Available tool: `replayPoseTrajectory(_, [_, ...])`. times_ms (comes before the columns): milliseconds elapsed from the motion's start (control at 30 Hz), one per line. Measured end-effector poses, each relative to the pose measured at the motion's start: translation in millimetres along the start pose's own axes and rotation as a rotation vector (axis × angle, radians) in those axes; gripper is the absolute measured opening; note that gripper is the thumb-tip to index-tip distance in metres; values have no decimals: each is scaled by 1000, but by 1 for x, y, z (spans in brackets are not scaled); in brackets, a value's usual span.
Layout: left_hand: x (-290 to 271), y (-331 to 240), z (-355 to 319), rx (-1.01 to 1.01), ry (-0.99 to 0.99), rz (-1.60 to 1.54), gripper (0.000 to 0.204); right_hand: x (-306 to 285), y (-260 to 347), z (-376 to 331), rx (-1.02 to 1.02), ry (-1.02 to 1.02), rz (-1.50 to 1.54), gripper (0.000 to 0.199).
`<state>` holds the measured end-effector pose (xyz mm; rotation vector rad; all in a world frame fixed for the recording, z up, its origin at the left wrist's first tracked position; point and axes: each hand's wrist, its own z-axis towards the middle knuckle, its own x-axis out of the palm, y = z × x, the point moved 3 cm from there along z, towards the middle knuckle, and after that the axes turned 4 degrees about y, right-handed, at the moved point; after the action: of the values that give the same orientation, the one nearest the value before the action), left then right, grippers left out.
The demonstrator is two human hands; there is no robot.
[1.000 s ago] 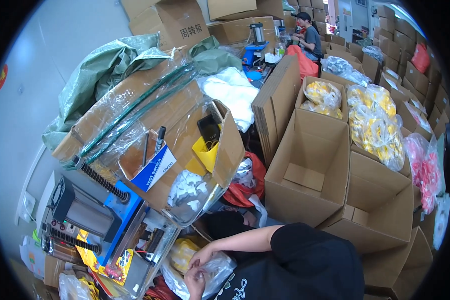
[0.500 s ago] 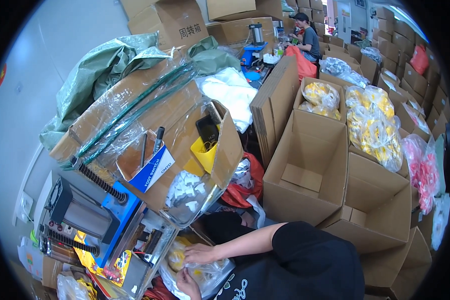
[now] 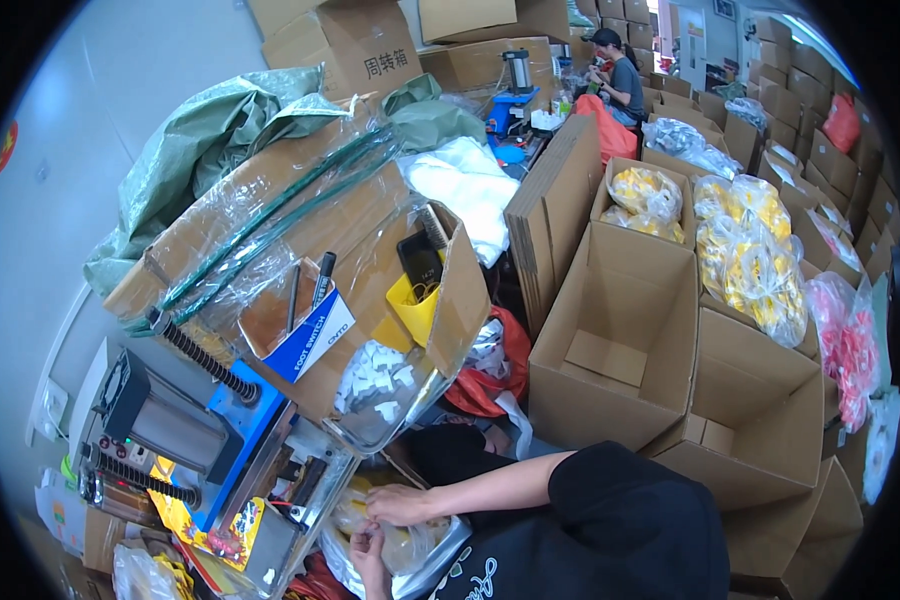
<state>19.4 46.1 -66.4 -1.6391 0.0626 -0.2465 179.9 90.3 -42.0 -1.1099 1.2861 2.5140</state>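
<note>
Clear plastic with yellow inside, that bag (image 3: 410, 550) sits right of the blue press (image 3: 185, 428)! Your right hand (image 3: 400, 505) rests over it, your left hand (image 3: 367, 548) curls beside; whether either's fingers pinch film, I can't tell. White pieces (image 3: 375, 378) lie above-right of the press.

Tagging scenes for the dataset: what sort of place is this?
Likely a small factory or packing workshop: a blue-and-grey press-like metal machine stands at left, open brown cardboard boxes stand at right, and clear plastic bags of yellow items sit among them.
</note>
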Motion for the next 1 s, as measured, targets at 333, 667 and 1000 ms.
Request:
replayPoseTrajectory(333, [-8,51,9,277,58,536,10,-21,35,-4,-84,58,181,15])
replayPoseTrajectory(667, [5,28,3,-209,-192,-94,4,-11,1,-12,55,169,2,20])
replayPoseTrajectory(1000, [-12,40,-5,-329,-87,-446,15,6,-2,-19,357,272,383,18])
